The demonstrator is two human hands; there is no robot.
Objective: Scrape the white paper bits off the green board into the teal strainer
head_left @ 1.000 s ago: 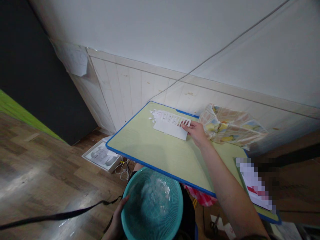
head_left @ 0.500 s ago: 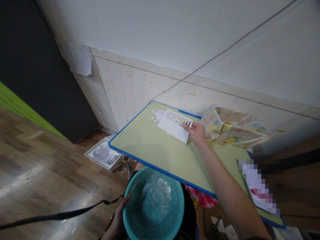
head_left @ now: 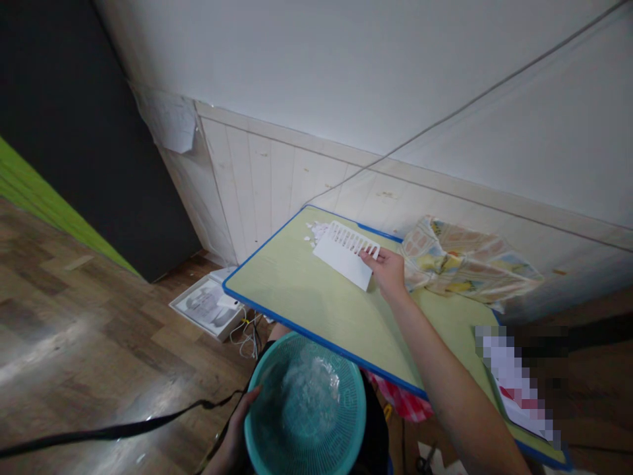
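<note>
Pinched by its right end in my right hand (head_left: 388, 270) is a white card (head_left: 341, 264) with a row of slots along its far edge. It is over the pale green table (head_left: 277, 277), and its left end partly covers a small heap of white paper scraps (head_left: 318, 231). My left hand (head_left: 242, 422) grips the left rim of a turquoise plastic basket (head_left: 356, 429), below the table's near edge. Clear, shiny plastic bits lie inside the basket. Most of the left hand's fingers are hidden behind it.
A patterned cloth (head_left: 465, 257) is bunched at the table's back right. A pixelated white item (head_left: 519, 382) lies at its right end. An open white box (head_left: 208, 307) and cables (head_left: 247, 336) are on the floor. A black strap (head_left: 123, 430) crosses the lower left; scissors (head_left: 426, 460) lie below.
The view has shifted slightly. My right hand and the card have moved a little to the left over the table, and the card covers more of the scraps. My left hand stays on the basket.
</note>
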